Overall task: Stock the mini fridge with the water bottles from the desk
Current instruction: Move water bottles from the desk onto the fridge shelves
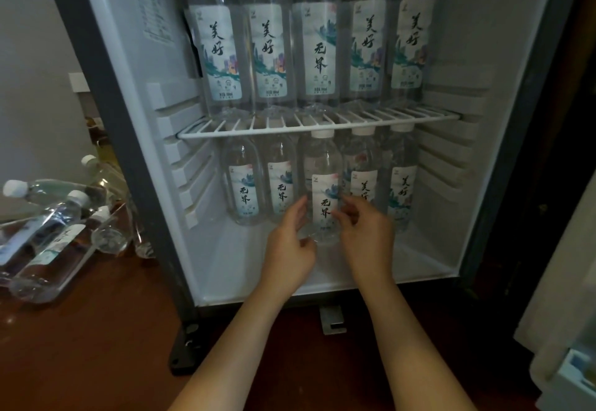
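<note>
The mini fridge [167, 94] stands open in front of me. Several labelled water bottles [267, 56] stand in a row on its white wire shelf [316, 128]. More bottles stand below on the fridge floor. The middle water bottle [324, 165] of that lower row stands a little in front of the others. My left hand [290, 246] holds its left side and base, with the thumb curled near the bottom. My right hand [366, 233] grips its right side at the label. Both forearms reach in from below.
Several more water bottles [48, 233] lie in a loose pile on the brown wooden surface [96, 346] left of the fridge. The open fridge door [561, 298] hangs at the right edge. A metal foot bracket [332, 320] sits under the fridge front.
</note>
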